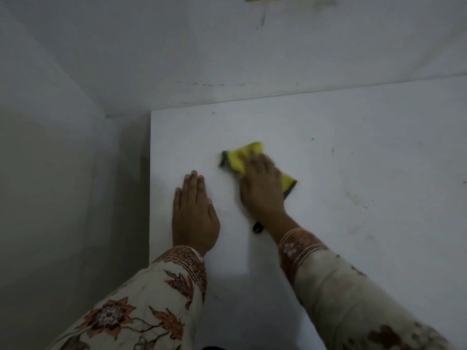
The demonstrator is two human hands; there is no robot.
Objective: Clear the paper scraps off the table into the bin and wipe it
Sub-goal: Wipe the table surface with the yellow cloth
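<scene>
Yellow cloth [243,157] flat on white table [353,152]

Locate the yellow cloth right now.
Head view: the yellow cloth lies on the white table, pressed under the right hand, just right of the flat left hand.

Matt white table [353,147], yellow cloth [242,157]

A bare corner of a plain, home-like room.

A white table [353,147] stands pushed into the far left corner, where two pale painted walls [177,46] meet. The far wall carries a peeling, stained patch [262,1] at its top and dark scuffs just above the table's far edge. The tabletop shows small specks and faint smears on the right. No equipment or signage marks it as a workplace.
</scene>
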